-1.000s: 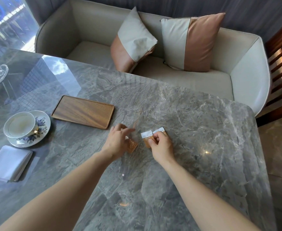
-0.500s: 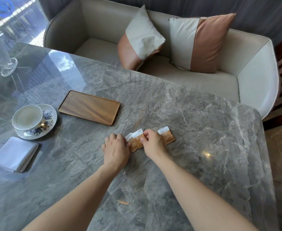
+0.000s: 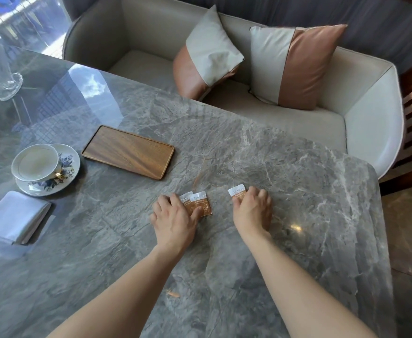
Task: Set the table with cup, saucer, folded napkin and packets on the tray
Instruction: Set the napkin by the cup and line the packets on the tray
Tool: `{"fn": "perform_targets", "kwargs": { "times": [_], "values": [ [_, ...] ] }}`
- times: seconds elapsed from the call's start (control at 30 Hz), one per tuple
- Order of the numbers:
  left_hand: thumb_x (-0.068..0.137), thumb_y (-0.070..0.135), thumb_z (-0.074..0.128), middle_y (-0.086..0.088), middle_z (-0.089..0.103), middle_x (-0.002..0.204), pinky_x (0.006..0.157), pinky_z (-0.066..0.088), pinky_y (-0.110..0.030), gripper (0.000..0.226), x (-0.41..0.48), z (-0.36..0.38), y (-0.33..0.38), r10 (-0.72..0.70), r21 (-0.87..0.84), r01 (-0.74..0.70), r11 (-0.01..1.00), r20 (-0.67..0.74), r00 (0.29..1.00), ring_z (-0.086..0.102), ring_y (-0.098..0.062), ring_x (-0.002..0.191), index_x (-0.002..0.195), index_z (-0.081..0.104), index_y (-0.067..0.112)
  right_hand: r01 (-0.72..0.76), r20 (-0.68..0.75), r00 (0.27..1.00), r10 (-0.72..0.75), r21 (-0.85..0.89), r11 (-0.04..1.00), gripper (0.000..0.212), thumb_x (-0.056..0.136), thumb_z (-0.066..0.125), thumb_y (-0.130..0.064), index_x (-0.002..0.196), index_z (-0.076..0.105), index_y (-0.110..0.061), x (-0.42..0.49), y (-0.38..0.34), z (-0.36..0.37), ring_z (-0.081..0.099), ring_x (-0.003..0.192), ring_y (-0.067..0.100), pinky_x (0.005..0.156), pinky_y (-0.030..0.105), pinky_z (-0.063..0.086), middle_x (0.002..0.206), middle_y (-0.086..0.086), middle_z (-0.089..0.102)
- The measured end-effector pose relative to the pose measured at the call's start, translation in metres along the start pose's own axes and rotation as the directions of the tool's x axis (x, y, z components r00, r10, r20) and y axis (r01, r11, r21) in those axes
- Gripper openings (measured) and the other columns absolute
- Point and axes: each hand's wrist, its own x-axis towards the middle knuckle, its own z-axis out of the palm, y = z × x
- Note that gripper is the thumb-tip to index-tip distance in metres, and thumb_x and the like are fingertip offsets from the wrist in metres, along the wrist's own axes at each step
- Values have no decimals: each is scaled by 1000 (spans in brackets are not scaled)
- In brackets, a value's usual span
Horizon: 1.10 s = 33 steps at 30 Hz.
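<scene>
Two brown-and-white packets (image 3: 199,202) lie overlapping on the grey marble table (image 3: 297,191). My left hand (image 3: 173,219) presses on them, thumb on the right one and fingers over the left one. A third packet (image 3: 236,191) lies apart to the right, its lower part under the curled fingers of my right hand (image 3: 252,208). The bare wooden tray (image 3: 128,152) sits farther back and to the left. A white cup (image 3: 35,162) stands on a blue-flowered saucer (image 3: 72,164) at the left. The folded white napkin (image 3: 14,215) lies in front of them.
A clear glass vessel (image 3: 7,86) stands at the far left of the table. Behind the table is a beige sofa (image 3: 370,106) with two cushions. The table's right edge (image 3: 383,240) drops to a tiled floor, with a wooden chair at the far right.
My right hand let go of the middle packet and moved right onto the third one. My left hand slid onto the two overlapping packets. The view shifted slightly.
</scene>
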Motion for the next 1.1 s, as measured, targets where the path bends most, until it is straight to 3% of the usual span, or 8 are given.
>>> {"fn": "perform_targets", "kwargs": {
  "times": [0.23, 0.4, 0.5, 0.57, 0.67, 0.83, 0.97, 1.1],
  "values": [
    [79, 51, 77, -5, 52, 117, 96, 43, -44, 57, 9, -4, 5, -12, -147, 11, 989, -2, 1000, 49, -29, 112, 114, 48, 17, -83, 160, 986, 52, 196, 977, 35, 88, 72, -28, 109, 61, -3, 13, 10, 3, 53, 114, 36, 96, 44, 46, 118, 19, 60],
    [78, 20, 78, -3, 57, 93, 72, 40, -36, 50, 10, -3, 13, -28, -445, 60, 893, 78, 997, 55, -27, 89, 104, 36, 20, -83, 229, 973, -12, 399, 913, 13, 93, 61, -20, 84, 60, -10, 1, 9, 6, 59, 80, 28, 61, 30, 40, 84, 4, 65],
    [79, 18, 76, -1, 61, 96, 73, 43, -35, 45, 10, -3, 15, -70, -506, 120, 854, 117, 991, 56, -23, 89, 112, 45, 18, -136, 310, 947, -82, 620, 772, 8, 93, 65, -15, 86, 61, -16, -13, 3, 8, 62, 76, 19, 73, 35, 51, 82, -3, 67],
    [81, 19, 74, 0, 69, 91, 73, 52, -37, 24, 10, -5, 14, -34, -545, 127, 829, 177, 984, 65, -24, 86, 101, 60, 19, -168, 335, 937, -105, 691, 703, 9, 91, 67, -13, 89, 62, -20, -22, -3, 11, 67, 82, 20, 83, 40, 54, 87, -1, 71],
    [80, 16, 74, -10, 75, 81, 70, 56, -44, 10, 7, -9, 8, -14, -657, 169, 735, 235, 972, 70, -34, 78, 86, 66, 16, -183, 342, 934, -99, 699, 691, 7, 89, 70, -15, 90, 63, -18, -30, -12, 18, 69, 85, 22, 84, 42, 56, 88, 0, 72],
    [83, -3, 72, -24, 75, 99, 79, 56, -45, 20, 5, -21, -10, 33, -817, 287, 500, 349, 937, 72, -35, 87, 101, 68, 4, -111, 273, 959, -75, 606, 788, 9, 87, 72, -23, 89, 64, -20, -36, -22, 21, 66, 78, 17, 72, 29, 51, 82, -7, 69],
    [85, -6, 69, -25, 74, 103, 76, 56, -42, 23, 11, -29, -23, 100, -842, 313, 440, 393, 914, 72, -32, 85, 102, 66, 9, -51, 260, 962, -88, 485, 873, 17, 87, 70, -35, 88, 64, -19, -40, -33, 20, 65, 81, 21, 68, 28, 46, 85, -1, 70],
    [80, 3, 82, -20, 78, 98, 72, 60, -38, 29, 27, -36, -34, 143, -841, 326, 433, 421, 896, 76, -30, 84, 104, 66, 3, -30, 266, 958, -104, 454, 891, 21, 87, 70, -39, 79, 59, -23, -42, -50, 22, 61, 73, 20, 63, 28, 41, 76, -2, 66]
  ]
}}
